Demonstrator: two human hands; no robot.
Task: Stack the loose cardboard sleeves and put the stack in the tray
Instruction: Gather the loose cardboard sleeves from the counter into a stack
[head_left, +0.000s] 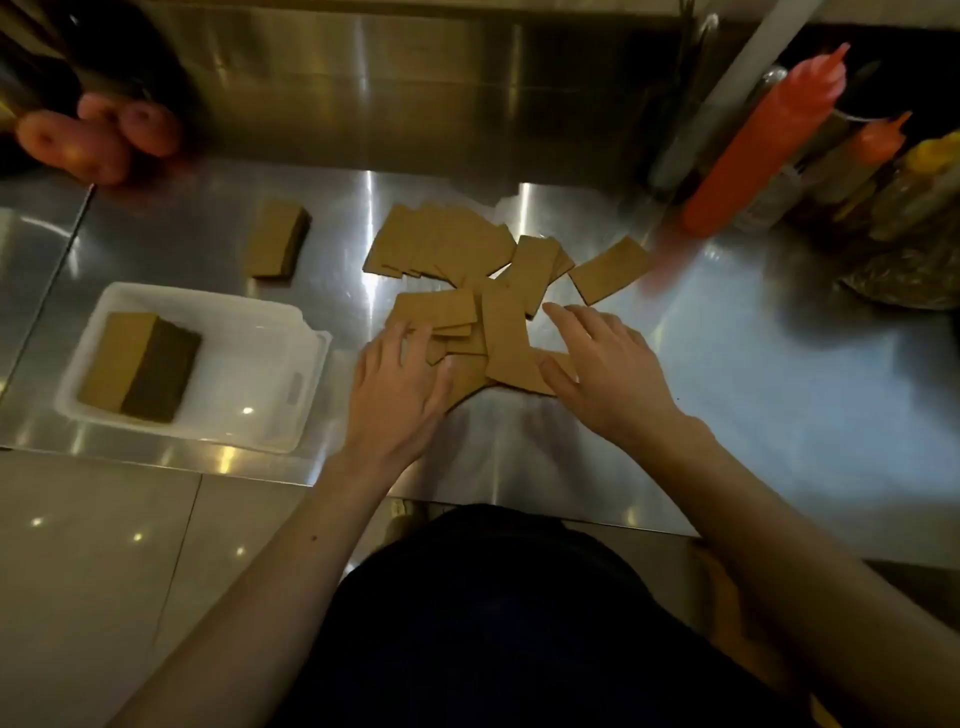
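Several flat brown cardboard sleeves (470, 270) lie scattered in a loose pile in the middle of the steel counter. My left hand (397, 382) rests flat on the pile's near left edge, fingers spread over the sleeves. Touching the pile's near right side is my right hand (605, 366), palm down and fingers apart. Neither hand has lifted a sleeve. A white plastic tray (260, 364) stands to the left and holds one neat stack of sleeves (140, 366). A second small stack (278, 240) sits on the counter behind the tray.
Orange squeeze bottles (763, 140) and a yellow one stand at the right rear beside bagged goods. Reddish round items (98, 135) lie at the far left rear. The steel counter (779, 389) ends just before my body; tiled floor shows at the lower left.
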